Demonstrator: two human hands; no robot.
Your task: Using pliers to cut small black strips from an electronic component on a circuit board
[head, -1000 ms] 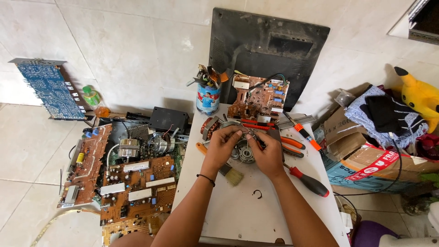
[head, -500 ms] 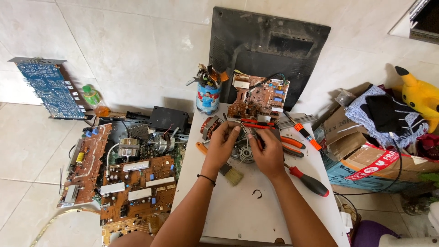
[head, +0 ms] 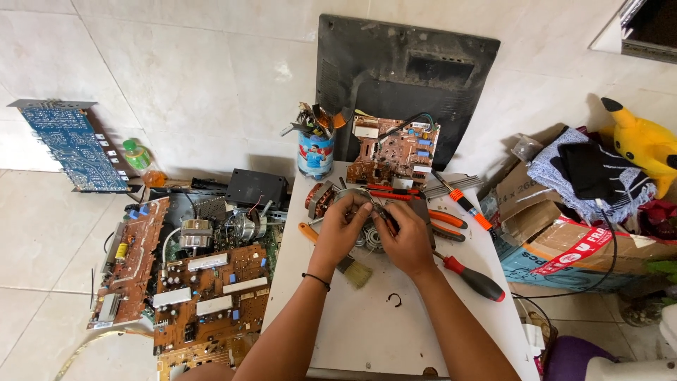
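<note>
Boards are lying well out of the way on the left: a blue circuit board (head: 70,144) is leaning against the tiled wall, and brown circuit boards (head: 190,282) are spreading flat over the floor beside the tabletop (head: 367,331), seemingly parked there so the white surface stays free for the piece in hand. A small brush (head: 349,268) is lying just under the left wrist, within easy reach.

At the middle, both hands are meeting over a round metal motor part (head: 367,236) that is sitting on the tabletop. The left hand (head: 342,233) is curling over its near-left edge, apparently steadying it, while the right hand (head: 405,240) is pinching the dark handles of a small gripping tool (head: 381,212) — its tip is pointing into the top of the part. Whether the tip is biting on anything I cannot tell.

Behind them a tin of tools (head: 315,148) and an upright brown board (head: 393,154) are standing against a black panel (head: 402,77). Rightward, orange-handled pliers (head: 441,222) and a red-handled screwdriver (head: 472,279) are lying beside the working hand — handles toward it.
</note>
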